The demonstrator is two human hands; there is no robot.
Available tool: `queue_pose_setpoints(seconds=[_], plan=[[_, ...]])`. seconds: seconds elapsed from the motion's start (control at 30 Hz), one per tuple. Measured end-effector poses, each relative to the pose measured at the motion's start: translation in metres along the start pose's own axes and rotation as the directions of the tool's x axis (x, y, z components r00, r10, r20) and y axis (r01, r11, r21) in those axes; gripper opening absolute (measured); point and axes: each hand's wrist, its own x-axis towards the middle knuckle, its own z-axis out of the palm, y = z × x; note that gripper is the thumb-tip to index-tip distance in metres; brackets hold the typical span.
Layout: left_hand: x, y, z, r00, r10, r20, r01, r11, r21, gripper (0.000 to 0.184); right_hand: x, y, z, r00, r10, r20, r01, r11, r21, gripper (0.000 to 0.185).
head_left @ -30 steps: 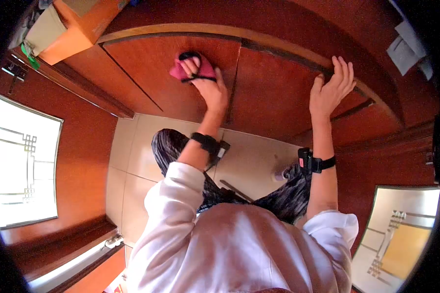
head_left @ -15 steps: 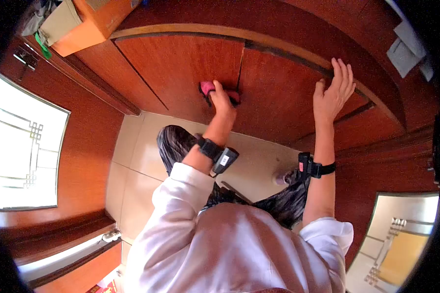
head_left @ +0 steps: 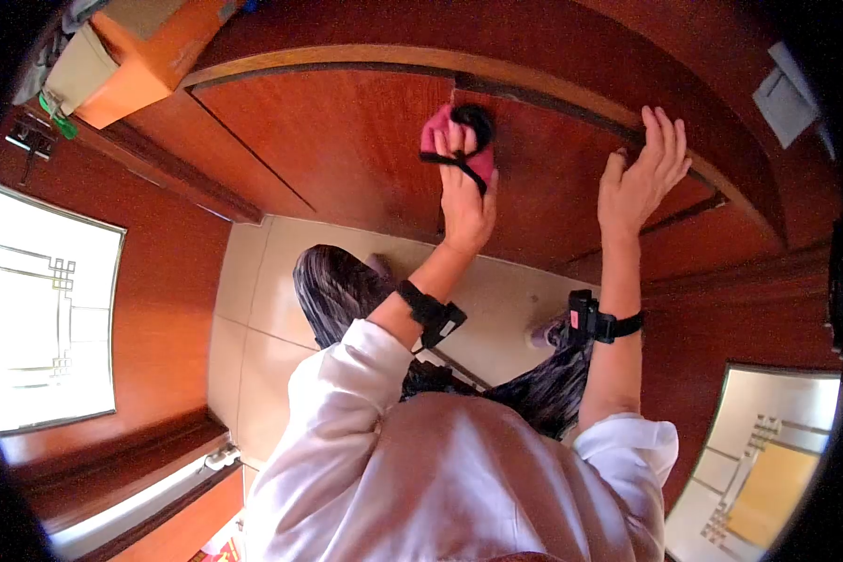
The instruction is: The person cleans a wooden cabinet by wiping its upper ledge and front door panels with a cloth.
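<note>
My left hand [head_left: 465, 201] presses a pink cloth pad [head_left: 436, 131] with black straps against the wooden cabinet door. One black strap crosses over the fingers, and part of the pad is hidden beneath them. This spot is by the upper end of the seam between two reddish-brown door panels [head_left: 347, 140]. Off to the right, my right hand [head_left: 639, 183] rests with its fingers spread on the lighter curved edge [head_left: 553, 84] of the cabinet top, holding nothing.
An orange box [head_left: 150, 66] sits at the upper left. Grey-white papers [head_left: 785, 98] lie at the upper right. Beige tiled floor [head_left: 276, 281] lies below, with my bent legs [head_left: 332, 286] close to the cabinet. Bright framed panels [head_left: 47, 309] stand at the sides.
My left hand has moved up and to the right with the pink pad, turning so the back of the hand and the strap show. My right hand stays almost where it was.
</note>
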Motion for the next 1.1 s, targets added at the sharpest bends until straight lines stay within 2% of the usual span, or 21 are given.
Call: queue_pose_setpoints(seconds=[0.1, 0.33, 0.43, 0.47, 0.5, 0.53, 0.6, 0.63, 0.67, 0.7, 0.73, 0.77, 0.8, 0.83, 0.87, 0.9, 0.93, 0.97, 1.0, 1.07, 1.1], plan=[[-0.037, -0.017, 0.008, 0.984, -0.12, 0.129, 0.127, 0.991, -0.046, 0.062, 0.0, -0.001, -0.001, 1.0, 0.005, -0.012, -0.006, 1.0, -0.013, 0.059], [-0.093, -0.047, 0.02, 0.97, -0.136, 0.2, 0.122, 0.989, 0.082, 0.054, 0.001, -0.002, -0.004, 0.999, 0.026, 0.038, -0.025, 1.0, -0.017, 0.061], [-0.093, -0.036, 0.017, 0.939, -0.295, 0.178, 0.312, 0.947, -0.074, 0.047, 0.001, -0.001, -0.005, 0.998, 0.012, 0.055, -0.012, 1.0, -0.008, 0.061], [-0.083, -0.027, 0.009, 0.74, -0.591, 0.321, 0.656, 0.741, -0.147, 0.043, 0.001, -0.002, -0.007, 0.998, 0.005, 0.065, -0.005, 1.0, -0.002, 0.061], [-0.076, -0.024, 0.004, 0.432, -0.766, 0.475, 0.898, 0.413, -0.151, 0.04, 0.002, -0.002, -0.009, 0.997, 0.002, 0.076, -0.002, 1.0, -0.001, 0.058], [-0.091, -0.061, 0.02, 0.175, -0.826, 0.535, 0.976, 0.074, -0.205, 0.04, 0.004, -0.001, -0.011, 0.997, 0.013, 0.074, -0.012, 1.0, -0.012, 0.058], [-0.086, -0.056, 0.0, 0.115, -0.659, 0.743, 0.802, -0.381, -0.461, 0.041, 0.002, 0.002, -0.018, 0.998, -0.028, 0.061, 0.023, 0.996, 0.089, 0.054], [-0.071, -0.043, -0.014, 0.11, -0.647, 0.755, 0.813, -0.378, -0.442, 0.041, -0.004, -0.002, -0.023, 1.0, 0.024, -0.013, -0.02, 0.969, 0.248, 0.05], [-0.051, -0.021, -0.032, 0.219, -0.658, 0.721, 0.83, -0.263, -0.492, 0.039, -0.015, -0.004, -0.026, 0.996, 0.036, -0.086, -0.013, 0.968, 0.249, 0.047], [-0.037, -0.004, -0.047, 0.328, -0.653, 0.682, 0.827, -0.15, -0.541, 0.038, -0.032, -0.005, -0.027, 0.997, 0.067, -0.033, -0.055, 0.953, 0.297, 0.046], [-0.028, 0.006, -0.057, 0.324, -0.641, 0.696, 0.836, -0.151, -0.528, 0.038, -0.055, -0.008, -0.027, 0.995, 0.096, 0.023, -0.098, 0.934, 0.345, 0.045], [-0.022, 0.014, -0.066, 0.476, -0.63, 0.614, 0.858, 0.179, -0.481, 0.037, -0.083, -0.018, -0.026, 0.912, 0.298, 0.281, -0.407, 0.731, 0.547, 0.04], [-0.02, 0.018, -0.07, 0.624, -0.564, 0.541, 0.78, 0.488, -0.391, 0.037, -0.108, -0.033, -0.022, 0.74, 0.382, 0.554, -0.673, 0.412, 0.614, 0.037], [-0.022, 0.02, -0.072, 0.727, -0.417, 0.546, 0.665, 0.626, -0.408, 0.04, -0.126, -0.051, -0.018, 0.521, 0.467, 0.715, -0.837, 0.117, 0.534, 0.035], [-0.029, 0.02, -0.07, 0.725, -0.412, 0.553, 0.666, 0.626, -0.407, 0.04, -0.142, -0.065, -0.013, 0.269, 0.463, 0.844, -0.898, -0.196, 0.394, 0.033], [-0.038, 0.016, -0.066, 0.781, -0.222, 0.584, 0.406, 0.891, -0.204, 0.044, -0.162, -0.074, -0.005, 0.128, 0.346, 0.929, -0.78, -0.543, 0.31, 0.034], [-0.046, 0.016, -0.065, 0.759, -0.034, 0.651, 0.048, 0.999, -0.004, 0.049, -0.182, -0.077, 0.005, 0.035, 0.175, 0.984, -0.559, -0.813, 0.164, 0.036], [-0.047, 0.026, -0.07, 0.647, 0.066, 0.759, -0.071, 0.997, -0.026, 0.058, -0.205, -0.07, 0.021, 0.034, 0.179, 0.983, -0.554, -0.815, 0.167, 0.036], [-0.049, 0.025, -0.07, 0.643, 0.068, 0.763, -0.073, 0.997, -0.027, 0.058, -0.228, -0.059, 0.04, 0.256, -0.054, 0.965, -0.433, -0.899, 0.065, 0.039], [-0.05, 0.015, -0.073, 0.427, 0.429, 0.796, -0.422, 0.873, -0.244, 0.054, -0.225, -0.061, 0.041, 0.49, -0.242, 0.837, -0.324, -0.942, -0.082, 0.042], [-0.033, 0.018, -0.083, 0.323, 0.361, 0.875, -0.29, 0.918, -0.272, 0.048, -0.194, -0.076, 0.026, 0.453, -0.066, 0.889, -0.293, -0.953, 0.078, 0.045]])
